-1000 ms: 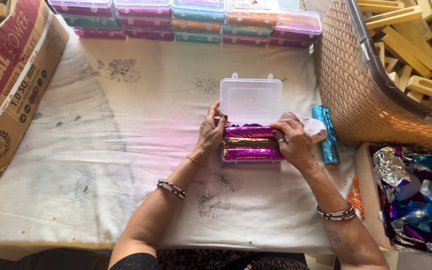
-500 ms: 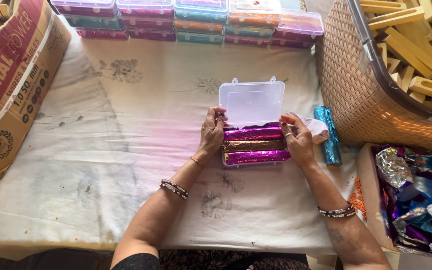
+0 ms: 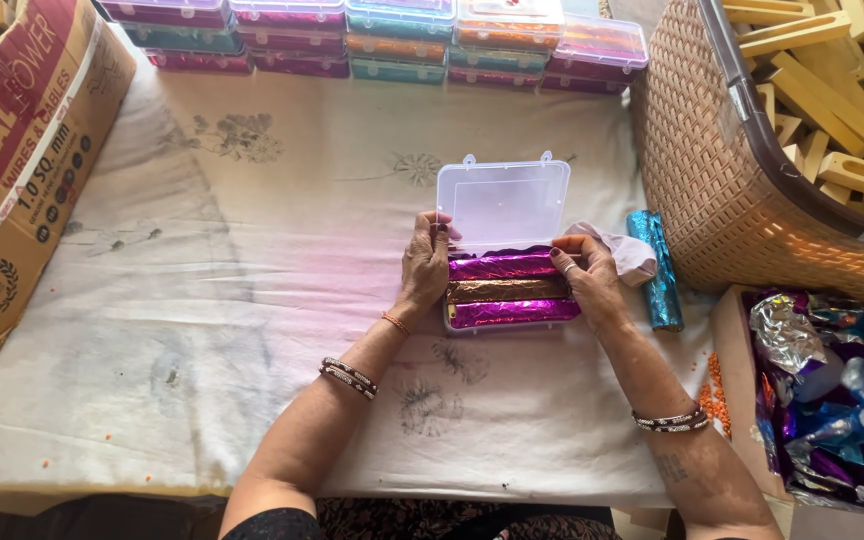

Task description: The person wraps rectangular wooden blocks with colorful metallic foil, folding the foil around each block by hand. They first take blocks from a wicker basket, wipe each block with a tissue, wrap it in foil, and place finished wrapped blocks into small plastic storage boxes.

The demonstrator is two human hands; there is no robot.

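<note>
A clear plastic box (image 3: 508,290) sits in the middle of the cloth-covered table (image 3: 202,300), its lid (image 3: 503,203) thrown open toward the far side. Three foil-wrapped bars lie side by side in it: a purple bar (image 3: 504,265), a brown bar (image 3: 508,290) and another purple one nearest. The left hand (image 3: 425,262) grips the box's left end with curled fingers; the right hand (image 3: 584,280) rests its bent fingers on the right end. A blue foil bar (image 3: 657,270) lies just right, beside a woven basket (image 3: 722,170).
</note>
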